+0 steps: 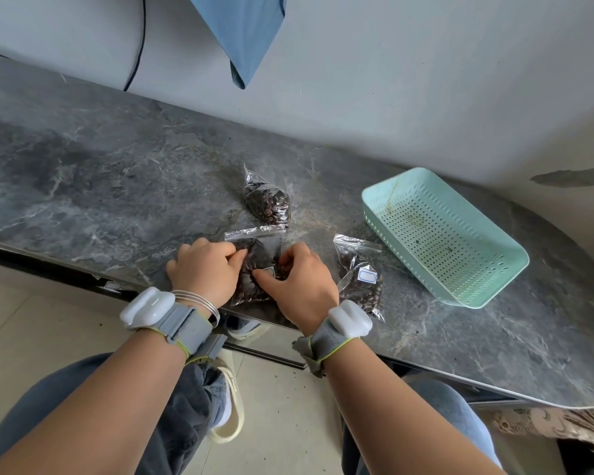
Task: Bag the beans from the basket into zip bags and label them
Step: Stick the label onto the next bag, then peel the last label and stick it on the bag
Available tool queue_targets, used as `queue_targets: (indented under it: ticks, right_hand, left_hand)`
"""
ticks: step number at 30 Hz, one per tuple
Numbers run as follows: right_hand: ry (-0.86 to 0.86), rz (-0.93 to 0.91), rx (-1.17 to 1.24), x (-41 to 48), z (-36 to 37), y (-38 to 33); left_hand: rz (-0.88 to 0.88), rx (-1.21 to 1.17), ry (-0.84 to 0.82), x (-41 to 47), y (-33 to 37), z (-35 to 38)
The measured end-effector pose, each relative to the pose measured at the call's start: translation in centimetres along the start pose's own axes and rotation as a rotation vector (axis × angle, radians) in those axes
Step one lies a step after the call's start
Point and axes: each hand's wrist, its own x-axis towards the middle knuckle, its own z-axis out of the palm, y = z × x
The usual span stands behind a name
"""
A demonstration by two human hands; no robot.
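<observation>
Both forearms are bare down to the wrist. Behind the left hand (206,269), at its seven o'clock, a glossy white pod (148,307) rides on a grey woven strap (189,329) piped in yellow-green. A few thin silver bangles (199,301) are stacked against it. The right hand (299,286) has a second pod (350,318) at its five o'clock, on a matching band (328,339) with a loose grey tab hanging off at eight o'clock. Lower down, faded blue-grey jeans (179,406) cover both legs, and a cream shoe (232,399) shows at six o'clock.
</observation>
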Motion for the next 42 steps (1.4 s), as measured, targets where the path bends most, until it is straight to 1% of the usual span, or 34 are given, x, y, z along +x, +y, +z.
queue_targets:
  ticks: [4,8,10,15,21,23,25,26,28,30,31,33,35,38,42]
  right_hand:
    - [-0.034,-0.006,0.03,0.2,-0.1,0.2]
    - [-0.092,0.012,0.13,0.5,-0.4,0.3]
    - [-0.087,-0.001,0.103,0.5,-0.4,0.5]
    - [-0.053,-0.132,-0.068,0.1,-0.1,0.4]
    - [-0.092,-0.219,-0.117,-0.2,-0.5,0.2]
    - [-0.077,-0.212,-0.104,-0.1,-0.8,0.2]
    - [-0.026,-0.21,-0.063,0.1,-1.6,0.3]
    - [0.006,-0.207,-0.059,0.3,-2.2,0.6]
    - [0.024,-0.18,-0.113,0.9,-3.5,1.5]
    - [-0.046,-0.135,-0.195,1.2,-4.7,2.7]
    - [-0.094,-0.119,-0.228,1.3,-5.1,3.2]
    - [-0.16,-0.102,-0.271,1.1,-5.4,3.7]
    - [-0.155,-0.099,-0.303,1.0,-5.0,3.7]
    - [-0.112,-0.101,-0.34,0.9,-4.2,3.5]
    - [-0.174,-0.085,-0.284,1.1,-3.6,3.6]
  left_hand:
    - [0.003,-0.011,0.014,-0.1,0.0,0.1]
    - [0.012,0.009,0.016,-0.1,0.1,0.0]
    - [0.011,0.007,0.021,-0.1,0.2,0.0]
    - [0.003,0.001,0.023,-0.2,0.1,0.0]
    - [0.007,0.006,0.008,0.1,0.0,0.0]
    - [-0.004,0.002,-0.002,0.2,0.0,-0.1]
    - [-0.014,0.004,-0.003,0.4,0.0,-0.1]
    - [-0.017,-0.012,0.013,0.6,0.0,-0.1]
    - [-0.001,-0.093,0.106,0.7,0.2,-0.2]
    - [0.071,-0.227,0.22,0.4,0.6,-0.4]
    - [0.122,-0.285,0.228,0.1,0.8,-0.5]
    - [0.209,-0.316,0.145,-0.9,1.2,-0.5]
    - [0.232,-0.268,0.061,-1.5,1.5,-0.3]
    - [0.196,-0.254,0.043,-1.2,1.7,0.0]
    - [0.177,-0.305,0.06,-0.4,1.3,0.1]
